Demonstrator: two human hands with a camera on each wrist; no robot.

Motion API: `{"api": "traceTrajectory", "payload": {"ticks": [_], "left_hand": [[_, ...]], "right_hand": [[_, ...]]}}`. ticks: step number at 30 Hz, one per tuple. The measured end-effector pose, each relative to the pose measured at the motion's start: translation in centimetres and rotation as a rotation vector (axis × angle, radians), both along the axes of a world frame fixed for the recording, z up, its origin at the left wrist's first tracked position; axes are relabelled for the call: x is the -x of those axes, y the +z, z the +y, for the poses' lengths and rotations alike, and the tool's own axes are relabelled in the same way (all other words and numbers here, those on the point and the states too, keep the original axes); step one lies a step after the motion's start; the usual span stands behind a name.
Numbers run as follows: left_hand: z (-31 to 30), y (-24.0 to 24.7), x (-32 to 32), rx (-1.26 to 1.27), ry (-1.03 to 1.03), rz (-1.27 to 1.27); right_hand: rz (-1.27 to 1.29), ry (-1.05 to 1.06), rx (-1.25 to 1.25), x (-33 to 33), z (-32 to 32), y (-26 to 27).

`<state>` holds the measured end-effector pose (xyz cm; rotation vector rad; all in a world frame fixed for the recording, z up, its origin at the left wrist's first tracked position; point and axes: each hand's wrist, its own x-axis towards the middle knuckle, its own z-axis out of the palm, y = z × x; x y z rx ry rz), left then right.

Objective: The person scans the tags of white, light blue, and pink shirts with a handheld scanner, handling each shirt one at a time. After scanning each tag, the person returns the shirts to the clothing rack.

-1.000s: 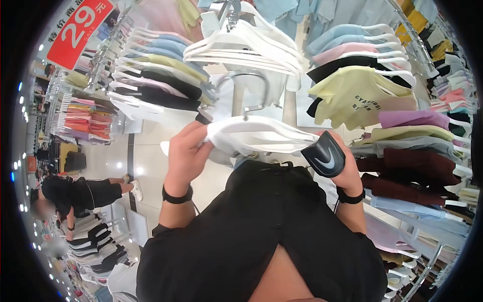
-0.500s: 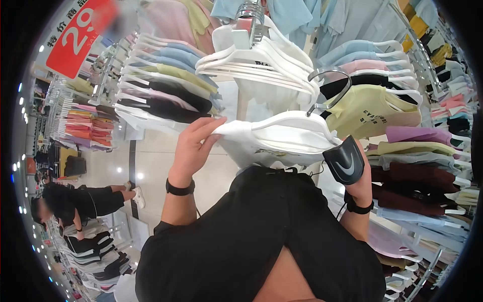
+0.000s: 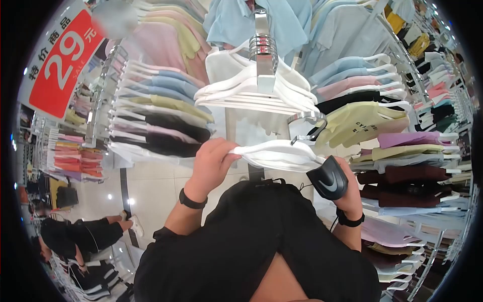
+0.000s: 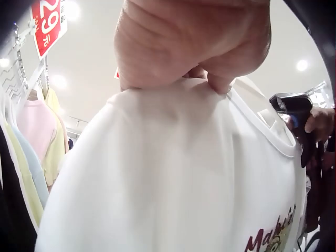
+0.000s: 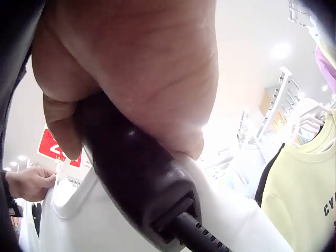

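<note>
A: How far along, at a guess?

B: Partway. Already off the rail (image 3: 265, 31) with the white shirt (image 3: 282, 158), judging by the free metal hook (image 3: 308, 116) above its collar — held up on its hanger between both hands, in front of the body.

A: And the grip?

B: Pinching one shoulder of the shirt between thumb and fingers with the left hand (image 3: 214, 163). Gripping a black corded device (image 3: 328, 178), perhaps a scanner, with the right hand (image 3: 350, 192), fingers curled round it. Can't tell whether also pinching cloth there.

A: Anything left?

B: Not back on the rail, for one. Can't confirm any reading made with the device; no sign of a tag near it.

A: What about the hidden parts?

B: Hard to make out the shirt's front from above. Better in the left wrist view, but with the print (image 4: 268, 236) cut off at the bottom edge. Lost out of frame, too, in the right wrist view: the far end of the cable (image 5: 202, 233) — and, behind the palm, most of the right fingers.
</note>
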<state>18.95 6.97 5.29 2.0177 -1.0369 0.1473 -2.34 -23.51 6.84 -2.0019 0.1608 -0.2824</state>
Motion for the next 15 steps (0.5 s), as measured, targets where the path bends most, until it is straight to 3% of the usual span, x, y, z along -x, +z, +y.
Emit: {"api": "traceTrajectory", "payload": {"ticks": [15], "left_hand": [[3.2, -2.6, -2.4, 0.011, -0.101, 0.052]], "right_hand": [[0.046, -0.002, 0.283, -1.1, 5.3, -0.6]]}}
